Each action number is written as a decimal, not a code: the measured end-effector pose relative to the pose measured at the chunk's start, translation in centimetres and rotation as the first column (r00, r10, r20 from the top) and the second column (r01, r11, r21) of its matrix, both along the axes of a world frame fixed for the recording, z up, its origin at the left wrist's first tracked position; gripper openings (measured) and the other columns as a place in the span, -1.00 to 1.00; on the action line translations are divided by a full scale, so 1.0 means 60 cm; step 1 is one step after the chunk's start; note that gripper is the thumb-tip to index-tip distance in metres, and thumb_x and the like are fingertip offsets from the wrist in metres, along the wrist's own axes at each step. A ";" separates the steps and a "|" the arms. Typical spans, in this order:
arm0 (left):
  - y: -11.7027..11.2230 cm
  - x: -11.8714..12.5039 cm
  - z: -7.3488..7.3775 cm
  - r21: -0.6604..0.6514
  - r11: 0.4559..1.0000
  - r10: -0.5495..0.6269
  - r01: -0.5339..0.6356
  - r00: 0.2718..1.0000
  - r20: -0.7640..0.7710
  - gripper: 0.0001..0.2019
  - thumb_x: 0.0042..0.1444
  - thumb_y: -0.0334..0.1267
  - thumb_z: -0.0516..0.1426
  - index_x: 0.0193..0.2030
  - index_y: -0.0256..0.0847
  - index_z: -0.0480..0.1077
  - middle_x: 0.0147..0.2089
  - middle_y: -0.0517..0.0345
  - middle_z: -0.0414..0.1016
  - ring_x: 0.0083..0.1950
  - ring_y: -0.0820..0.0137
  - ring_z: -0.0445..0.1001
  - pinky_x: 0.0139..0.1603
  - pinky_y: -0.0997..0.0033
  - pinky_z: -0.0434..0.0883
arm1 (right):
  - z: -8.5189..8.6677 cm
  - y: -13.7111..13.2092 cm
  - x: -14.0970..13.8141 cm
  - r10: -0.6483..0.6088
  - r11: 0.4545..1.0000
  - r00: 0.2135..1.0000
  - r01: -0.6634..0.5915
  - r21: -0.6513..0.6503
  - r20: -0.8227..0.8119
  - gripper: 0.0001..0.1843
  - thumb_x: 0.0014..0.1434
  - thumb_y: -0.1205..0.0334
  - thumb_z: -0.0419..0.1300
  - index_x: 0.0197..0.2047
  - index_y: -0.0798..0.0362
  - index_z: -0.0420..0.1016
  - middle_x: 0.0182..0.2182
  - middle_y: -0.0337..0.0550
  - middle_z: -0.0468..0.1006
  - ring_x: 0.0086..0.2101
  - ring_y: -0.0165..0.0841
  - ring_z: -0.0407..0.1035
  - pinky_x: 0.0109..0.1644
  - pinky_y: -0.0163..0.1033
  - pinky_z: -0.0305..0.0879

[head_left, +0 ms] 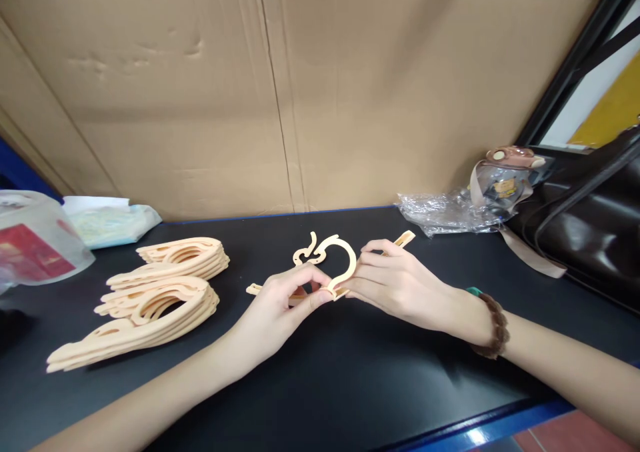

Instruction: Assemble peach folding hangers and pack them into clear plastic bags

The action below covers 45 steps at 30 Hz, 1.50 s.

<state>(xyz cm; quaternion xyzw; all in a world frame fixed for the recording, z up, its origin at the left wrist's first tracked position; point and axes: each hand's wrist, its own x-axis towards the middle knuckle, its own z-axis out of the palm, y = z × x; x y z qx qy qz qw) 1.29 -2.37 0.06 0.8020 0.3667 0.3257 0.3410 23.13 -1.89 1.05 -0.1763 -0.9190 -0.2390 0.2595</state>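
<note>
A cream plastic clothes hanger (351,260) is between my hands, its hook standing up and curving to the right. My left hand (287,299) pinches it near the base of the hook, with one arm of the hanger showing past the fingers at left. Closed around the other side is my right hand (400,282); the other arm's tip juts out behind it. Most of both arms is hidden by my fingers. Just behind the hook lies a small curved cream piece (311,255), partly covered from view.
Two stacks of cream hangers, a near one (165,319) and a far one (185,255), lie at left on the black table (320,385). Behind them are a tissue packet (117,222) and a clear container (40,239). Plastic wrap (440,212), a bottle (505,182) and a black bag (590,205) stand right.
</note>
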 end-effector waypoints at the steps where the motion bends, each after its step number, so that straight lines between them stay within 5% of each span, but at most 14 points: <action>1: 0.000 -0.001 0.000 0.018 1.000 -0.002 0.002 1.000 -0.009 -0.86 0.21 -0.22 0.10 -0.33 -0.19 0.41 -0.34 0.26 0.43 -0.35 0.51 0.36 -0.34 0.58 0.31 | 0.000 -0.001 0.000 0.000 1.000 1.000 0.000 -0.002 0.000 -0.75 0.30 0.45 0.04 -0.31 0.10 0.52 -0.46 -0.28 0.53 -0.41 -0.40 0.25 -0.10 -0.24 0.17; 5: -0.002 -0.004 0.002 0.054 0.998 0.012 -0.010 1.000 -0.027 -0.85 0.20 -0.21 0.12 -0.36 -0.18 0.41 -0.35 0.27 0.44 -0.33 0.49 0.39 -0.28 0.53 0.32 | -0.001 -0.004 0.000 -0.005 0.999 1.000 0.005 -0.037 0.003 -0.75 0.32 0.39 0.04 -0.33 0.11 0.50 -0.46 -0.25 0.53 -0.40 -0.40 0.25 -0.08 -0.22 0.16; 14: 0.009 -0.008 -0.011 -0.081 0.995 0.058 -0.052 0.995 0.080 -0.92 0.06 -0.23 0.24 -0.40 -0.16 0.51 -0.40 0.26 0.50 -0.35 0.46 0.43 -0.29 0.51 0.34 | -0.010 -0.008 -0.004 -0.113 0.971 0.993 0.120 -0.207 0.047 -0.64 0.40 0.24 -0.08 -0.21 0.12 0.52 -0.44 -0.16 0.57 -0.43 -0.39 0.29 -0.16 -0.19 0.11; 21: 0.003 -0.005 -0.020 0.008 0.997 0.082 -0.082 0.996 0.033 -0.88 0.12 -0.20 0.19 -0.37 -0.17 0.50 -0.38 0.23 0.51 -0.36 0.45 0.44 -0.34 0.53 0.38 | -0.020 -0.022 -0.014 -0.233 0.926 0.971 0.237 -0.295 0.048 -0.73 0.35 0.23 0.02 -0.21 0.10 0.54 -0.49 -0.20 0.53 -0.49 -0.39 0.35 -0.31 -0.22 0.09; 25: -0.005 0.003 -0.026 0.041 0.992 0.121 -0.123 0.992 0.041 -0.85 0.20 -0.17 0.11 -0.25 -0.16 0.44 -0.27 0.20 0.49 -0.32 0.45 0.46 -0.32 0.51 0.47 | -0.019 -0.026 -0.018 -0.356 0.837 0.934 0.330 -0.437 0.024 -0.77 0.34 0.18 0.05 -0.22 0.06 0.50 -0.45 -0.23 0.56 -0.45 -0.38 0.43 -0.42 -0.28 0.04; 32: -0.005 0.004 -0.033 0.180 0.980 0.078 -0.083 0.996 0.033 -0.57 0.27 -0.31 -0.01 0.27 -0.07 0.12 0.16 0.06 0.38 0.01 0.39 0.50 0.10 0.28 0.45 | -0.002 -0.012 -0.011 -0.542 0.663 0.826 0.305 -0.684 -0.157 -0.81 0.33 0.08 0.01 -0.15 -0.03 0.37 -0.43 -0.33 0.55 -0.47 -0.41 0.43 -0.45 -0.34 0.09; 36: 0.005 -0.006 -0.029 0.308 0.945 0.156 -0.112 0.981 -0.119 -0.67 0.29 -0.29 -0.05 0.16 -0.11 0.29 0.10 0.08 0.44 0.10 0.32 0.45 0.14 0.26 0.39 | 0.010 0.012 0.010 -0.663 0.622 0.731 0.418 -0.662 -0.162 -0.81 0.29 0.06 0.04 -0.16 -0.06 0.38 -0.50 -0.34 0.51 -0.49 -0.40 0.40 -0.46 -0.33 0.06; 40: 0.014 -0.013 -0.026 0.407 0.902 0.272 -0.147 0.925 -0.267 -0.69 0.29 -0.27 -0.05 0.10 -0.12 0.36 0.04 0.08 0.46 0.05 0.27 0.43 0.07 0.21 0.40 | 0.016 0.039 0.035 -0.785 0.493 0.617 0.572 -0.656 -0.052 -0.73 0.26 -0.02 0.01 -0.26 -0.02 0.36 -0.54 -0.30 0.46 -0.50 -0.36 0.36 -0.44 -0.31 0.04; 45: 0.019 -0.015 -0.029 0.470 0.879 0.281 -0.080 0.883 -0.376 -0.72 0.27 -0.31 -0.03 0.05 -0.15 0.39 -0.02 0.08 0.51 0.04 0.24 0.39 0.03 0.15 0.37 | 0.010 0.051 0.045 -0.802 0.414 0.595 0.626 -0.661 0.061 -0.71 0.26 -0.04 -0.03 -0.24 -0.03 0.36 -0.48 -0.25 0.49 -0.46 -0.31 0.37 -0.42 -0.28 0.05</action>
